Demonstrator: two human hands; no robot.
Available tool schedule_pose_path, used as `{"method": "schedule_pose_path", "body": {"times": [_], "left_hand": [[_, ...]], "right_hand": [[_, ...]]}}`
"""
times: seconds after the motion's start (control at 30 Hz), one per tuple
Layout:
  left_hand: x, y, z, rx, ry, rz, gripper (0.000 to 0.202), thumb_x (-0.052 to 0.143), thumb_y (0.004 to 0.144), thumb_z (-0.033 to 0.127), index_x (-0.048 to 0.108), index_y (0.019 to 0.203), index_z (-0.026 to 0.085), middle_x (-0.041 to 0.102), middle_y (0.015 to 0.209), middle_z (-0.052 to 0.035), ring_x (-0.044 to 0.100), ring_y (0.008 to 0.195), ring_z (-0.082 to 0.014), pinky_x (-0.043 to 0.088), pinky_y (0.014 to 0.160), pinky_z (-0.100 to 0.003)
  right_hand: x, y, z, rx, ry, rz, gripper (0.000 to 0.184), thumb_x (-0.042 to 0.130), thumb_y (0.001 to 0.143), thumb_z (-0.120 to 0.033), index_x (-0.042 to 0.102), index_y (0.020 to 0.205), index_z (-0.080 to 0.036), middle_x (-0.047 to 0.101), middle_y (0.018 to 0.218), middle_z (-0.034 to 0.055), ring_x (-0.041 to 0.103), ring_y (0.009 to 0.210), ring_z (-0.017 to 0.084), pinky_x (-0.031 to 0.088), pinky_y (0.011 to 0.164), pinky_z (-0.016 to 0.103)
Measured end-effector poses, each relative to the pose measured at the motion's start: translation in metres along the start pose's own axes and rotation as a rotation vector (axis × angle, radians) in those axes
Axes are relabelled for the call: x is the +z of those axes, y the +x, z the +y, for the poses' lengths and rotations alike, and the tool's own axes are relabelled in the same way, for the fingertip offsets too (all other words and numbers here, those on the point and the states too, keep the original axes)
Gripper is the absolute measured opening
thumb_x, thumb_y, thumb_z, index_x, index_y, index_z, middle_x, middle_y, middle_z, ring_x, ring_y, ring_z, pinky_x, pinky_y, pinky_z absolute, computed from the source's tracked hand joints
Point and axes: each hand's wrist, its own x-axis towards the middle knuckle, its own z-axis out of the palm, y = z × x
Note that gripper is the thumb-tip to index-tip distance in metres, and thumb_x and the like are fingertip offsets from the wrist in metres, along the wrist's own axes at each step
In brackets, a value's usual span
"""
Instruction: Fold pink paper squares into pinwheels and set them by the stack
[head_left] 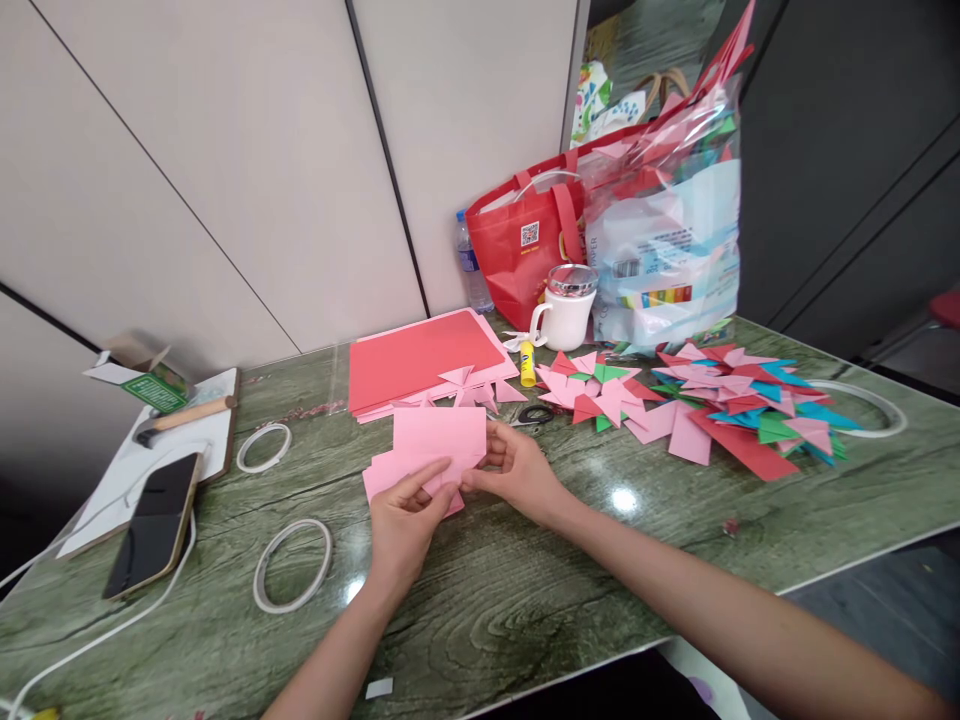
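Note:
Between my two hands is a sheet of pink paper, held upright with a crease across it. My left hand grips its lower part between thumb and fingers. At the right edge, my right hand pinches the same paper. More pink paper lies beneath it on the table, partly hidden by the hands. Behind stands a stack of red and pink sheets, with small folded pink pieces at its front edge. Black-handled scissors rest just beyond my right hand, their blades partly hidden.
Folded paper pieces in several colours cover the right side. A white mug, glue stick, red bag and clear plastic bag stand behind. Leftward lie tape rolls, a phone and a hammer.

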Motion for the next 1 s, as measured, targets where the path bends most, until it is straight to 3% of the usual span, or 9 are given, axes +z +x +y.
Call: {"method": "schedule_pose_path", "body": {"times": [0.07,0.27,0.57,0.7,0.83,0.93,1.0], "left_hand": [[-0.001,0.001,0.001,0.006,0.012,-0.006,0.036,0.076,0.054,0.025,0.073,0.089,0.015,0.045,0.05,0.0043,0.036,0.049,-0.0074,0.034,0.048,-0.02],[-0.006,0.007,-0.003,0.031,0.053,-0.007,0.037,0.075,0.056,0.027,0.073,0.091,0.014,0.028,0.047,0.0076,0.024,0.045,-0.0051,0.02,0.042,-0.019],[-0.005,0.006,0.0,0.026,0.01,-0.013,0.036,0.075,0.056,0.027,0.073,0.09,0.014,0.028,0.048,0.0069,0.022,0.047,-0.0057,0.019,0.043,-0.02],[-0.003,0.004,0.004,0.024,0.009,0.003,0.039,0.076,0.054,0.029,0.073,0.089,0.014,0.027,0.048,0.0071,0.022,0.046,-0.0055,0.019,0.042,-0.02],[-0.007,0.008,0.004,0.046,-0.014,0.084,0.042,0.077,0.052,0.031,0.073,0.09,0.014,0.026,0.048,0.0073,0.022,0.047,-0.0056,0.019,0.042,-0.02],[-0.011,0.013,0.0,0.061,-0.055,0.167,0.042,0.078,0.053,0.03,0.072,0.091,0.013,0.025,0.048,0.0077,0.022,0.047,-0.0057,0.02,0.042,-0.021],[-0.013,0.017,-0.003,0.062,-0.082,0.201,0.043,0.078,0.053,0.028,0.072,0.093,0.013,0.026,0.047,0.008,0.023,0.047,-0.0055,0.022,0.043,-0.021]], "right_hand": [[0.0,0.0,-0.003,0.062,0.095,-0.002,0.049,0.075,0.055,-0.017,0.055,0.099,-0.018,0.066,0.079,0.0009,0.063,0.065,0.014,0.055,0.065,0.031],[-0.001,0.002,-0.009,0.192,0.288,0.027,0.045,0.077,0.052,-0.019,0.059,0.093,-0.014,0.064,0.062,-0.0025,0.065,0.057,0.014,0.056,0.067,0.033],[0.001,0.002,-0.007,0.169,0.326,0.044,0.034,0.075,0.057,-0.019,0.061,0.088,-0.014,0.066,0.064,-0.0014,0.065,0.06,0.012,0.056,0.063,0.028],[-0.004,0.007,-0.006,0.132,0.282,0.111,0.036,0.076,0.056,-0.018,0.059,0.088,-0.015,0.065,0.06,-0.0033,0.064,0.057,0.012,0.057,0.064,0.031],[-0.022,0.014,-0.03,-0.065,0.243,0.356,0.027,0.075,0.059,-0.021,0.061,0.082,-0.015,0.066,0.067,0.0007,0.064,0.062,0.014,0.055,0.07,0.035],[-0.038,0.006,-0.066,-0.437,0.132,0.548,0.017,0.066,0.072,-0.023,0.061,0.087,-0.018,0.064,0.075,0.0001,0.064,0.071,0.014,0.053,0.077,0.036],[-0.046,-0.006,-0.09,-0.631,-0.03,0.598,0.016,0.057,0.082,-0.025,0.059,0.096,-0.019,0.062,0.089,0.0021,0.062,0.082,0.014,0.051,0.08,0.037]]}}
